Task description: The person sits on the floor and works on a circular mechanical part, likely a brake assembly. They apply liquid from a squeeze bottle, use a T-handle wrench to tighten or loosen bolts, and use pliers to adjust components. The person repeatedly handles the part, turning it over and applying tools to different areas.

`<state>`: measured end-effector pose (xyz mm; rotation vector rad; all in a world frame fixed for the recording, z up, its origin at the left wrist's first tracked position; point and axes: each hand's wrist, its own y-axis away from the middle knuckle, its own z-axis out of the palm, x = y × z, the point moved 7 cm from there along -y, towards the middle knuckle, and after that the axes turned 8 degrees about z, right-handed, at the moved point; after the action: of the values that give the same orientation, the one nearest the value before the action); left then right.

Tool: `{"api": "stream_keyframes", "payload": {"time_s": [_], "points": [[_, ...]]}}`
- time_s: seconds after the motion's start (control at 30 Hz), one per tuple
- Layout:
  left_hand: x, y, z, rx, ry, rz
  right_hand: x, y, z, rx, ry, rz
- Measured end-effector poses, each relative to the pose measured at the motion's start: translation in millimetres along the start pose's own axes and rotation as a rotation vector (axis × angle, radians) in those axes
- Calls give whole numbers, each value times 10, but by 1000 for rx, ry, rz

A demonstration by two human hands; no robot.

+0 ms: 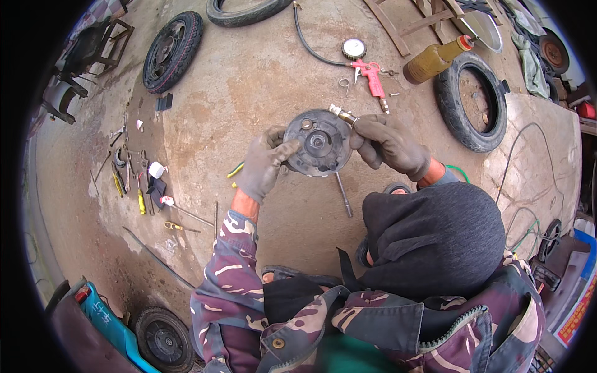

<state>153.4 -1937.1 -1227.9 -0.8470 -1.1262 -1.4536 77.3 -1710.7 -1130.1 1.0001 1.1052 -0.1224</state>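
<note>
Near the middle of the frame, a dark plate [319, 143] is pinched by the left grip [277, 149] and a metal tube [342, 115] by the right grip [365, 133]. Either could be dropped if held loosely. Below, a rod [344, 196] is seen; above, the way is blocked by a red air gun [373, 79] and, farther right, a black tyre [450, 112].

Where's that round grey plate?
In the head view, the round grey plate is just above the middle of the picture: the left hand grips its left edge, and the right hand, holding a metal fitting, is by its right edge.
</note>
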Motion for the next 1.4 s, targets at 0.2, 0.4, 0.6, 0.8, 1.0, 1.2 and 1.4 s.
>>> {"api": "stream_keyframes", "payload": {"time_s": [0.2, 0.4, 0.6, 0.8, 1.0, 1.2, 1.4], "points": [[-3, 58, 5, -57, 70, -6, -73, 101, 23, -50, -49, -19], [75, 116, 52, -3, 38, -7, 9, 56, 142, -57, 131, 57], [148, 122, 286, 13, -69, -30, 141, -32, 173, 27, 288, 150], [289, 155, 325, -6, -321, -66, 118, -33, 120, 88, 446, 127], [587, 264, 748, 1, -868, 402, -46, -72, 181, 221, 956, -220], [715, 339, 940, 71, -1134, 606, 176, -121, 101, 107, 645, -46], [722, 342, 988, 51, -1189, 557, 305, -160, 41, 133, 461, -124]]}}
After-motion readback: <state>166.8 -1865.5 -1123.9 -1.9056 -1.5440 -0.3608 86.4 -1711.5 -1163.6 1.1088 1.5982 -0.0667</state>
